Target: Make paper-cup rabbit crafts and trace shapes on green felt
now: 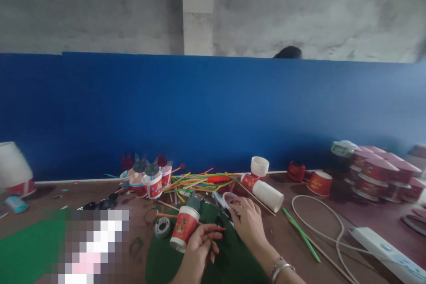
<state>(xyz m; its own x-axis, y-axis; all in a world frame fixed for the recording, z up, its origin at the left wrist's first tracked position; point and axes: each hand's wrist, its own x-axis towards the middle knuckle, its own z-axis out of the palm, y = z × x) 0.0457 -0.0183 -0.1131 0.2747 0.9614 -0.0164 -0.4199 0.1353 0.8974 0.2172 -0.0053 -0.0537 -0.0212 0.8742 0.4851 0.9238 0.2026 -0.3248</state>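
My left hand (202, 246) is half curled, its thumb and fingers pinching a small red piece (221, 229). Just left of it a red-and-white paper cup (185, 227) leans, white rim down, with a grey cut-out (194, 203) at its top and an orange strip (166, 215) sticking out sideways. My right hand (248, 221) reaches forward, fingers bent down onto a thing with a white loop (230, 197), perhaps a scissors handle; the fingers partly hide it. A roll of clear tape (163, 228) lies beside the cup. Under both hands is a dark green sheet (239, 262).
Finished-looking cups with animal heads (152, 182) stand at back left, beside a heap of colored sticks (199, 182). Stacked paper cups (269, 195) lie behind my right hand. A power strip (386, 248) with a looping cable and stacked red cups (379, 168) sit at right. A blue partition (213, 111) closes the back.
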